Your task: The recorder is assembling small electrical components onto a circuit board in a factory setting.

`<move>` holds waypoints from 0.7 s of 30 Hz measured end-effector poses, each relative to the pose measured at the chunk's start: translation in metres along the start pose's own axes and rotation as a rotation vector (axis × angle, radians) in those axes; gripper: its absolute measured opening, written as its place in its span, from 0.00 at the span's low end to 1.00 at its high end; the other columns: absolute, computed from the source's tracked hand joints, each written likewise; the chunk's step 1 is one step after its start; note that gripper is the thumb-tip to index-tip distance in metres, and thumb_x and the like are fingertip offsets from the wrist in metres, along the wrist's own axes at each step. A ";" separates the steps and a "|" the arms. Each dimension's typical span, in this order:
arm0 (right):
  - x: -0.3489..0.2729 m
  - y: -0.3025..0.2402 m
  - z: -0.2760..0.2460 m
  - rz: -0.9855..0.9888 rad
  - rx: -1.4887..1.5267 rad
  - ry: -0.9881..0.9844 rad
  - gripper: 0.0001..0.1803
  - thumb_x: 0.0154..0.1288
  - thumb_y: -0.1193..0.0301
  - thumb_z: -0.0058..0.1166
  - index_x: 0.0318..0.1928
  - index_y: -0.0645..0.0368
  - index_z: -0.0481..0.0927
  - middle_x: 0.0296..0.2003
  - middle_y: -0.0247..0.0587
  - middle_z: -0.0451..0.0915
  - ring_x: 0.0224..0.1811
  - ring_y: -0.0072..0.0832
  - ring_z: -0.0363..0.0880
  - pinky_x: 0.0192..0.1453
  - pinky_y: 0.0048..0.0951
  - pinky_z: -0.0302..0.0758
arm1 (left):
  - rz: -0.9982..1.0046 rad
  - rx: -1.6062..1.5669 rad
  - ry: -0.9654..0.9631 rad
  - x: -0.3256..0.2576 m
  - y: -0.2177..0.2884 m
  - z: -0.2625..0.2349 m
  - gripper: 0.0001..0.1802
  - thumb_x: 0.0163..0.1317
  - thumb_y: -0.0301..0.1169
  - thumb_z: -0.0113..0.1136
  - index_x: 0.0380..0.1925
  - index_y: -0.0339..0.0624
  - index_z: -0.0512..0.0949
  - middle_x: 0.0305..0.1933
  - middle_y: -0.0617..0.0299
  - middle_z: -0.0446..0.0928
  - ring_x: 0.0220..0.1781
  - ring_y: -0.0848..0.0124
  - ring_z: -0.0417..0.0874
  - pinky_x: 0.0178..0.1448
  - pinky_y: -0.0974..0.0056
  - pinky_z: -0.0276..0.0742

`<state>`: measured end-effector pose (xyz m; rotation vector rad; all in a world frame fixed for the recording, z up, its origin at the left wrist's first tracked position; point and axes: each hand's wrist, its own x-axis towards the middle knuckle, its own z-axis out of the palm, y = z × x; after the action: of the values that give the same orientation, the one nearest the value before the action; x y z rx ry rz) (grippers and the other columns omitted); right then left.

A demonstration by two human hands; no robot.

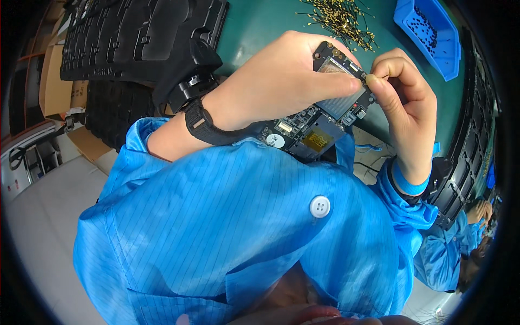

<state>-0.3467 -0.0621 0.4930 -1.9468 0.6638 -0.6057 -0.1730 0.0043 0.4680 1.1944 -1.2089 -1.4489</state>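
My left hand (292, 78) grips a black circuit board (303, 122), its thumb lying across a silver metal shield on the board. The board is tilted and held close to my blue smock, with a round white sticker near its lower left end. At the board's upper right edge, my right hand (406, 100) pinches with thumb and forefinger. Whatever sits between those fingertips is too small or too hidden to make out. A black strap with a device (196, 103) wraps my left wrist.
On the green table (254, 27) lies a pile of short black cables with yellow ends (341, 19). A blue bin (433, 40) at the far right holds small black parts. Black ribbed trays (135, 40) stand at the left, more at the right. Another person in blue (447, 252) sits at right.
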 end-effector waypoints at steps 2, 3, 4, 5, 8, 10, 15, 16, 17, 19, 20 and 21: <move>0.000 -0.001 0.000 -0.033 -0.053 -0.014 0.04 0.57 0.78 0.51 0.29 0.64 0.69 0.29 0.32 0.65 0.32 0.19 0.62 0.36 0.17 0.59 | 0.010 -0.006 0.005 0.000 -0.001 0.001 0.11 0.56 0.28 0.57 0.38 0.36 0.74 0.33 0.65 0.76 0.36 0.80 0.76 0.40 0.75 0.72; 0.000 -0.001 0.000 -0.032 -0.053 -0.015 0.04 0.57 0.78 0.51 0.29 0.64 0.69 0.29 0.32 0.65 0.32 0.19 0.62 0.36 0.17 0.59 | 0.008 -0.005 0.009 -0.001 -0.001 0.001 0.11 0.56 0.29 0.57 0.38 0.36 0.74 0.33 0.65 0.76 0.36 0.80 0.76 0.40 0.75 0.72; 0.000 -0.001 0.000 -0.039 -0.055 -0.014 0.04 0.57 0.79 0.51 0.29 0.64 0.69 0.29 0.33 0.66 0.32 0.19 0.62 0.36 0.17 0.59 | 0.006 -0.004 0.013 -0.001 -0.002 0.001 0.11 0.56 0.29 0.57 0.38 0.36 0.74 0.33 0.65 0.76 0.36 0.80 0.75 0.40 0.75 0.72; 0.001 0.000 0.001 -0.047 -0.057 -0.013 0.04 0.57 0.79 0.51 0.29 0.64 0.69 0.29 0.33 0.66 0.32 0.19 0.62 0.36 0.17 0.59 | 0.005 -0.005 0.014 -0.001 -0.001 0.000 0.11 0.56 0.29 0.57 0.38 0.36 0.74 0.33 0.65 0.76 0.36 0.80 0.75 0.40 0.75 0.72; 0.000 0.001 0.002 -0.071 -0.064 0.004 0.04 0.57 0.79 0.50 0.29 0.64 0.69 0.29 0.33 0.66 0.32 0.19 0.62 0.36 0.17 0.59 | 0.008 0.005 0.000 -0.002 -0.001 0.000 0.11 0.56 0.29 0.57 0.38 0.36 0.74 0.33 0.65 0.76 0.36 0.80 0.75 0.40 0.75 0.72; 0.001 0.005 0.003 -0.104 -0.074 0.033 0.04 0.56 0.79 0.52 0.28 0.64 0.70 0.28 0.33 0.68 0.30 0.19 0.65 0.35 0.17 0.62 | 0.020 0.013 0.005 -0.002 -0.002 0.000 0.11 0.56 0.29 0.57 0.37 0.36 0.74 0.33 0.65 0.76 0.35 0.80 0.75 0.40 0.75 0.72; 0.002 0.007 0.004 -0.153 -0.136 0.061 0.04 0.54 0.78 0.53 0.28 0.64 0.71 0.26 0.35 0.69 0.28 0.20 0.69 0.34 0.17 0.66 | 0.016 0.034 0.018 -0.002 -0.002 0.000 0.11 0.55 0.29 0.57 0.38 0.36 0.74 0.33 0.65 0.76 0.35 0.80 0.76 0.40 0.75 0.72; 0.002 0.007 0.004 -0.176 -0.152 0.071 0.04 0.54 0.79 0.53 0.28 0.64 0.71 0.26 0.35 0.69 0.28 0.20 0.69 0.34 0.18 0.66 | 0.022 0.049 0.020 -0.002 -0.001 0.000 0.11 0.55 0.29 0.57 0.38 0.36 0.74 0.33 0.65 0.76 0.35 0.80 0.76 0.40 0.75 0.72; 0.003 0.008 0.004 -0.199 -0.168 0.081 0.04 0.54 0.79 0.53 0.28 0.64 0.71 0.26 0.35 0.69 0.28 0.21 0.69 0.33 0.18 0.66 | 0.020 0.048 0.021 -0.002 -0.002 0.001 0.11 0.55 0.29 0.57 0.38 0.36 0.74 0.33 0.65 0.76 0.35 0.80 0.76 0.40 0.75 0.72; 0.003 0.008 0.003 -0.218 -0.202 0.077 0.04 0.53 0.79 0.53 0.28 0.64 0.71 0.26 0.36 0.69 0.28 0.22 0.69 0.33 0.19 0.66 | 0.032 0.053 0.031 -0.002 -0.003 0.001 0.11 0.56 0.28 0.57 0.38 0.36 0.74 0.33 0.65 0.76 0.35 0.80 0.76 0.40 0.75 0.72; 0.003 0.008 0.002 -0.237 -0.236 0.073 0.04 0.53 0.80 0.53 0.28 0.64 0.71 0.26 0.36 0.69 0.27 0.23 0.69 0.32 0.19 0.66 | 0.032 0.054 0.031 -0.002 -0.003 0.001 0.11 0.56 0.28 0.57 0.38 0.36 0.74 0.33 0.65 0.76 0.35 0.80 0.76 0.40 0.75 0.72; 0.003 0.008 0.003 -0.237 -0.235 0.074 0.04 0.53 0.80 0.53 0.28 0.64 0.71 0.26 0.36 0.69 0.27 0.23 0.69 0.32 0.19 0.66 | 0.025 0.040 0.028 -0.002 -0.003 0.001 0.11 0.56 0.28 0.57 0.38 0.36 0.74 0.33 0.65 0.76 0.36 0.80 0.76 0.40 0.75 0.72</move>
<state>-0.3445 -0.0657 0.4850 -2.2520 0.5740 -0.7769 -0.1743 0.0065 0.4650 1.2192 -1.2348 -1.3912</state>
